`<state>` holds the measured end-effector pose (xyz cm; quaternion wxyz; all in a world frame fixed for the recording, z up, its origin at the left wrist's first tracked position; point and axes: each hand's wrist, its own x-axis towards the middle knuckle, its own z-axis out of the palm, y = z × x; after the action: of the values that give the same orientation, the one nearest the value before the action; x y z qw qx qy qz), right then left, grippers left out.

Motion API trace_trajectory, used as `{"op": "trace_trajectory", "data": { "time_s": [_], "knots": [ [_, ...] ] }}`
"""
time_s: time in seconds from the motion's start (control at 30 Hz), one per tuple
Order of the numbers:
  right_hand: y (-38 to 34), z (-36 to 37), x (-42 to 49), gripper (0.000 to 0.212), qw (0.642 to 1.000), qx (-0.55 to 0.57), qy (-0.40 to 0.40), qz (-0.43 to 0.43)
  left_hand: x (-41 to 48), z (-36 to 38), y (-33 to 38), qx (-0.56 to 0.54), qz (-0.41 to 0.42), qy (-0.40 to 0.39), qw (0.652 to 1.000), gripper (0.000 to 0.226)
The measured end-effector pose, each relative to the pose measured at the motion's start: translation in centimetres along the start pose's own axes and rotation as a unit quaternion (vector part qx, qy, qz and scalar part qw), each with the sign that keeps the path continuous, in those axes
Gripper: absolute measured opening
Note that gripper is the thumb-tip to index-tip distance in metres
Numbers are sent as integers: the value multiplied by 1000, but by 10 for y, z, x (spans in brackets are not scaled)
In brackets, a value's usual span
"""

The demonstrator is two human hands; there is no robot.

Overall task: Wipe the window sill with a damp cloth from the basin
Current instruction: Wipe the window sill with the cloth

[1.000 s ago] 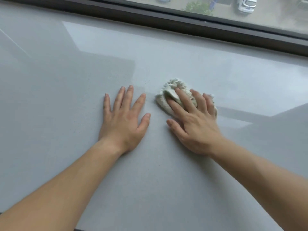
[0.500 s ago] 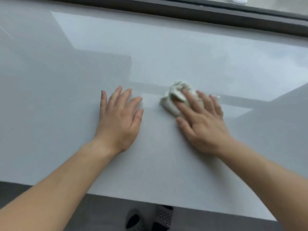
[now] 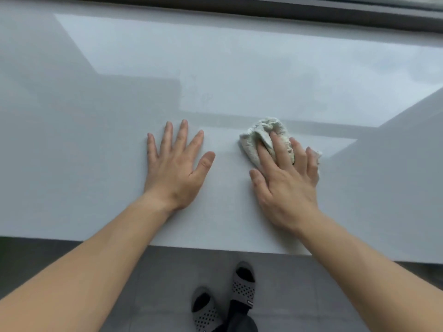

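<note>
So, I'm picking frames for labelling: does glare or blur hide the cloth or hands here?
Head view: a pale window reflection glares across the far sill, darker bands near the cloth; the cloth, left hand and right hand are evenly lit, slightly soft, not hidden.

2 hands [image 3: 176,168] [image 3: 286,188], 1 cloth [image 3: 263,136], 1 window sill [image 3: 96,140], 2 slippers [image 3: 206,312] [image 3: 243,283].

Dark window frame [image 3: 239,10], grey floor [image 3: 299,295], dotted slippers [image 3: 243,283]
</note>
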<state>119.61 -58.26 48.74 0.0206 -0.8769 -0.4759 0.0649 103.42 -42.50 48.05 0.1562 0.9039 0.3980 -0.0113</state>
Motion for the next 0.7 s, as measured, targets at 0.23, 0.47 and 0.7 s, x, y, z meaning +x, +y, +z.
{"op": "trace_trajectory", "data": {
  "time_s": [0.23,0.47,0.7],
  "knots": [
    [6,5,-87,51,966,-45,-40,-252,0,2,1,29,-2,2,1000,79],
    [-4,10,-86,59,998,-20,-8,-61,3,0,8,25,-26,0,999,70],
    [74,-1,-63,56,990,-48,-16,-131,12,10,60,-24,11,2,1000,61]
  ]
}}
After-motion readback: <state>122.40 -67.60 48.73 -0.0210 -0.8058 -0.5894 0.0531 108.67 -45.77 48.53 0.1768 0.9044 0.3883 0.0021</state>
